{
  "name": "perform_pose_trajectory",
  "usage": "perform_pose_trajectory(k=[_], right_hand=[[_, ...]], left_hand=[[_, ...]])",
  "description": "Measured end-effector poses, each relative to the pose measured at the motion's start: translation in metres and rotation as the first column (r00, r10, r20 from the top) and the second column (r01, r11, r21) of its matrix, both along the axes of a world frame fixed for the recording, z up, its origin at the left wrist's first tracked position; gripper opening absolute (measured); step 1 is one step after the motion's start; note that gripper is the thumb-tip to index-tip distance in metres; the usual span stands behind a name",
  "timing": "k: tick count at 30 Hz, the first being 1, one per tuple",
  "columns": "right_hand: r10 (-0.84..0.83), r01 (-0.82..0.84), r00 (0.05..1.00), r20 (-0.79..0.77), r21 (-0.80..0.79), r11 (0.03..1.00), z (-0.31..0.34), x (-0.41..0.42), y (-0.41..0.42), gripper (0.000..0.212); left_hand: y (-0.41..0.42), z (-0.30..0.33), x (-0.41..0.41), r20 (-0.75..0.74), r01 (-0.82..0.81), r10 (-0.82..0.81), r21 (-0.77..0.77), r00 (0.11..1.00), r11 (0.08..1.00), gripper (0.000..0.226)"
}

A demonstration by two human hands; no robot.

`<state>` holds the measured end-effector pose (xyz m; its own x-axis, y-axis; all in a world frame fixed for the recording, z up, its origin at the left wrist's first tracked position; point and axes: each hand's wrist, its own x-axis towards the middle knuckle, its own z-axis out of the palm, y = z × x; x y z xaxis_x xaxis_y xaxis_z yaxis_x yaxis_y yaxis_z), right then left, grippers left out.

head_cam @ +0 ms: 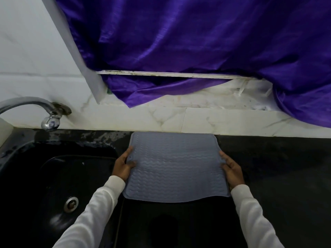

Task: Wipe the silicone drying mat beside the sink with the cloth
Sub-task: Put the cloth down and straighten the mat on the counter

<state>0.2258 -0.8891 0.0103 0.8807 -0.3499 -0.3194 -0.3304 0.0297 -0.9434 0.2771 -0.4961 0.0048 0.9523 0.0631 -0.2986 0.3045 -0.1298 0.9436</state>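
A grey silicone drying mat (174,165) with a wavy ribbed surface is held over the black counter, right of the sink. Its far edge lies near the wall and its near edge hangs free and sags. My left hand (123,165) grips the mat's left edge, thumb on top. My right hand (232,170) grips the right edge the same way. Both arms wear white sleeves. No cloth is in view.
A black sink (53,179) with a steel drain (71,204) lies at the left, under a chrome tap (35,108). The black counter (283,167) stretches to the right. A purple curtain (197,42) hangs over the white tiled wall behind.
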Motion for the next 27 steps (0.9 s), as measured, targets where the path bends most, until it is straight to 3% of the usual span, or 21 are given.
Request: perform_pose_trajectory(k=[7,11,17,23,27], right_hand=[[0.009,-0.009,1.0,-0.023,-0.02,1.0,-0.009,0.01,-0.004,0.042],[0.061,-0.065,0.996,-0.064,-0.062,0.996,-0.006,0.001,-0.007,0.043],[0.033,-0.049,0.996,-0.086,-0.195,0.98,-0.003,-0.014,-0.013,0.047],[0.167,-0.224,0.967,-0.194,-0.323,0.919,-0.009,-0.057,-0.013,0.068],[0.052,-0.08,0.994,-0.091,-0.34,0.937,-0.008,-0.065,-0.011,0.054]], left_hand=[[0.004,-0.011,0.005,-0.009,0.046,-0.046,0.111,0.999,0.993,0.062],[0.01,-0.015,-0.002,0.022,0.112,-0.122,0.262,0.992,0.958,0.056],[0.009,-0.008,-0.03,0.129,0.063,-0.134,0.446,0.983,0.893,0.05],[0.005,-0.016,-0.093,0.127,-0.073,0.015,0.46,0.992,0.885,0.047],[-0.003,-0.016,-0.099,0.108,-0.184,0.151,0.463,0.983,0.867,0.037]])
